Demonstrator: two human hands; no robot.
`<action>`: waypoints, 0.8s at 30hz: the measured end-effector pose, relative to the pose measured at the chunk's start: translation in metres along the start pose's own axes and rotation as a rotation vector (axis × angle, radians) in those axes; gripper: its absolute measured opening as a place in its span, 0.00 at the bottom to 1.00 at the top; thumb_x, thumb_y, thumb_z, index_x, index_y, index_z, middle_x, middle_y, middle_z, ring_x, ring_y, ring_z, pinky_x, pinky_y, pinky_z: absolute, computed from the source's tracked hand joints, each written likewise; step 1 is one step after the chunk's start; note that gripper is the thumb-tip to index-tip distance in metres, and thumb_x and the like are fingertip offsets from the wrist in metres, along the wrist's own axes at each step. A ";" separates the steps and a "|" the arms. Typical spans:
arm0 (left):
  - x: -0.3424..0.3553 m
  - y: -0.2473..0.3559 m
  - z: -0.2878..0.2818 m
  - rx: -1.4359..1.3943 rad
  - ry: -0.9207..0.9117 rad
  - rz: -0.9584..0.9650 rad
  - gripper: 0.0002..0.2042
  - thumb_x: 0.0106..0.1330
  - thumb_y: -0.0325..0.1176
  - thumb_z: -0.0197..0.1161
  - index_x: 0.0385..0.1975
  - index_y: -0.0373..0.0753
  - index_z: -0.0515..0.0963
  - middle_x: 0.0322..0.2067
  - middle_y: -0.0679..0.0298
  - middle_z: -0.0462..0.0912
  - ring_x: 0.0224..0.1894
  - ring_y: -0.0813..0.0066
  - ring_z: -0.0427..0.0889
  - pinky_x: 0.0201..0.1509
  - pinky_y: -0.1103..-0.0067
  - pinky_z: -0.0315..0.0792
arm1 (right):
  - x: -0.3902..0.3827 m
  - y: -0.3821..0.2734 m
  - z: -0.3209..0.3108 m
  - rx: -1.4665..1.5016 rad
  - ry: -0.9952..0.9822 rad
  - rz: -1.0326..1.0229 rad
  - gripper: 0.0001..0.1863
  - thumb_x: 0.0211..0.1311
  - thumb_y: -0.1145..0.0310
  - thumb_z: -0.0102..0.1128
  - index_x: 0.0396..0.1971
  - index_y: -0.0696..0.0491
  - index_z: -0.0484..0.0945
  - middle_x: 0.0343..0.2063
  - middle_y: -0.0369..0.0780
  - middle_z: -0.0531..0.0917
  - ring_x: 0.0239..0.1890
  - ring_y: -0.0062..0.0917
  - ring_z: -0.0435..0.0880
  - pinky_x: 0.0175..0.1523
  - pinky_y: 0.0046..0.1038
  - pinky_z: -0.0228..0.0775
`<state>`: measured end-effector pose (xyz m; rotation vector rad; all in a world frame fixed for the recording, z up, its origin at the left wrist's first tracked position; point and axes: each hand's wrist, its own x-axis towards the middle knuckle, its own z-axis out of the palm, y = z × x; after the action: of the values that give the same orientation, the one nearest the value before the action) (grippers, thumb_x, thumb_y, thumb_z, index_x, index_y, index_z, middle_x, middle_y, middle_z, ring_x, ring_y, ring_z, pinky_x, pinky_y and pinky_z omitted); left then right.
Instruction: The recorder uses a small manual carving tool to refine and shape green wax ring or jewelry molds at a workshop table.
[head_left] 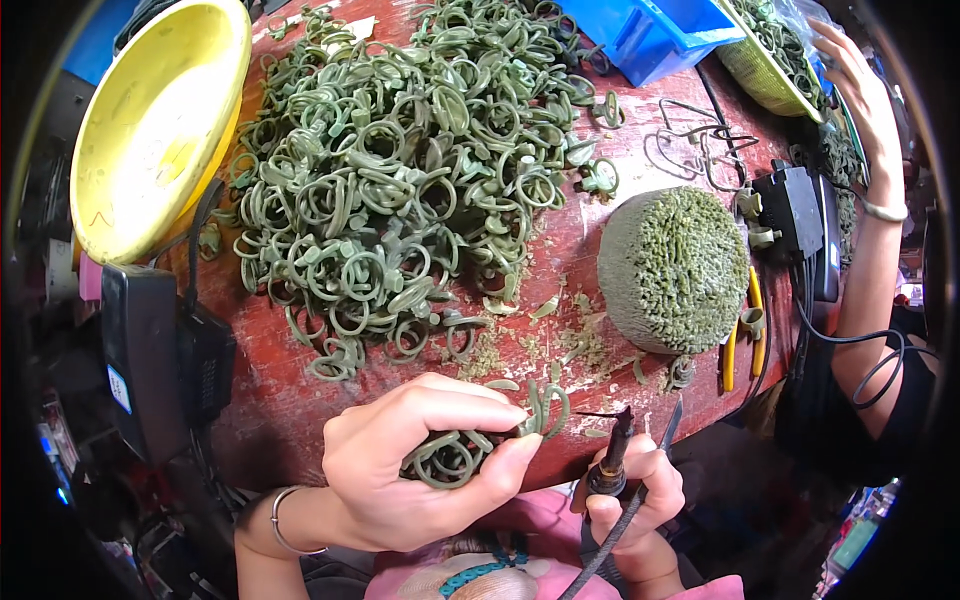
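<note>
Head view shows a round, tilted yellow bowl (pixel 155 135) on the left, then a big pile of dull green rings (pixel 390 180) on a worn red table (pixel 258 410). Just below, the left hand (pixel 375 450) curls around some green rings (pixel 447 460) and pinches a looped green piece (pixel 547 408) at its fingertips. Near that piece, the right hand (pixel 655 490) grips a black pen-shaped tool (pixel 607 475) and a pointed metal blade (pixel 673 422), below a rough, round green block (pixel 675 270).
</note>
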<state>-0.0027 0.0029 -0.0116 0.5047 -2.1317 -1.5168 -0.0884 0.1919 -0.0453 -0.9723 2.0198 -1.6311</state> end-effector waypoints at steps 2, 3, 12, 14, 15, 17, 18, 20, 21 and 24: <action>0.000 0.000 0.000 -0.017 0.008 -0.003 0.10 0.45 0.20 0.65 0.27 0.31 0.72 0.23 0.55 0.78 0.25 0.77 0.77 0.29 0.83 0.71 | 0.001 0.000 0.000 -0.009 -0.008 -0.015 0.18 0.40 0.68 0.71 0.21 0.60 0.69 0.19 0.42 0.77 0.20 0.23 0.77 0.25 0.20 0.67; 0.000 0.000 0.000 -0.015 0.008 -0.002 0.10 0.45 0.20 0.65 0.27 0.31 0.72 0.23 0.55 0.78 0.25 0.77 0.77 0.29 0.83 0.71 | 0.002 0.000 0.000 -0.027 -0.011 -0.026 0.18 0.39 0.68 0.71 0.21 0.60 0.69 0.19 0.42 0.77 0.20 0.24 0.76 0.25 0.20 0.67; 0.001 0.001 0.000 -0.005 -0.004 0.000 0.11 0.44 0.20 0.65 0.27 0.31 0.72 0.23 0.55 0.78 0.25 0.76 0.78 0.29 0.83 0.72 | -0.006 0.002 0.000 0.046 -0.002 0.082 0.19 0.39 0.66 0.71 0.21 0.60 0.68 0.19 0.42 0.77 0.20 0.24 0.76 0.25 0.20 0.67; 0.001 0.001 0.000 0.001 -0.005 0.014 0.11 0.44 0.20 0.65 0.27 0.32 0.72 0.23 0.56 0.78 0.25 0.76 0.78 0.29 0.83 0.72 | -0.007 0.002 0.001 0.026 0.002 0.081 0.19 0.39 0.66 0.71 0.21 0.60 0.68 0.19 0.43 0.77 0.20 0.24 0.76 0.25 0.20 0.67; 0.001 0.001 -0.001 0.000 -0.007 0.015 0.11 0.44 0.20 0.65 0.27 0.32 0.72 0.23 0.56 0.78 0.25 0.76 0.78 0.29 0.83 0.72 | -0.008 0.002 0.001 0.064 0.012 0.101 0.19 0.39 0.66 0.71 0.21 0.60 0.68 0.19 0.43 0.77 0.20 0.24 0.76 0.24 0.19 0.67; 0.001 0.001 -0.001 0.013 -0.008 0.021 0.11 0.44 0.21 0.65 0.27 0.32 0.72 0.23 0.56 0.78 0.25 0.76 0.78 0.29 0.83 0.72 | -0.008 0.003 0.002 0.045 0.016 0.093 0.19 0.39 0.66 0.71 0.21 0.60 0.68 0.19 0.43 0.77 0.20 0.24 0.76 0.24 0.19 0.67; 0.001 0.001 -0.001 0.013 -0.011 0.022 0.11 0.44 0.21 0.65 0.27 0.32 0.72 0.23 0.56 0.78 0.25 0.76 0.78 0.29 0.83 0.72 | -0.008 0.003 0.002 0.086 0.026 0.105 0.19 0.40 0.66 0.71 0.21 0.60 0.68 0.19 0.43 0.77 0.20 0.24 0.76 0.24 0.19 0.67; 0.001 0.001 -0.001 0.008 -0.008 0.015 0.11 0.44 0.21 0.65 0.27 0.32 0.72 0.23 0.56 0.78 0.24 0.76 0.78 0.28 0.83 0.72 | -0.008 0.004 0.002 0.045 0.018 0.084 0.19 0.40 0.66 0.71 0.21 0.60 0.68 0.19 0.43 0.77 0.20 0.24 0.76 0.24 0.19 0.67; 0.001 0.000 -0.001 0.007 -0.011 0.016 0.11 0.44 0.21 0.65 0.27 0.32 0.72 0.23 0.56 0.78 0.24 0.76 0.78 0.28 0.83 0.72 | -0.008 0.004 0.002 0.066 0.018 0.086 0.19 0.40 0.66 0.71 0.21 0.60 0.68 0.19 0.43 0.77 0.20 0.23 0.76 0.24 0.19 0.67; 0.001 0.000 -0.002 0.005 -0.006 0.019 0.11 0.44 0.21 0.65 0.27 0.32 0.72 0.23 0.56 0.78 0.24 0.77 0.78 0.28 0.84 0.72 | -0.009 0.004 0.003 0.081 0.021 0.113 0.19 0.40 0.66 0.71 0.21 0.60 0.68 0.19 0.43 0.77 0.20 0.23 0.76 0.24 0.19 0.67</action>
<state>-0.0022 0.0012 -0.0114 0.4812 -2.1393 -1.5046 -0.0811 0.1965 -0.0510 -0.8009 1.9675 -1.6554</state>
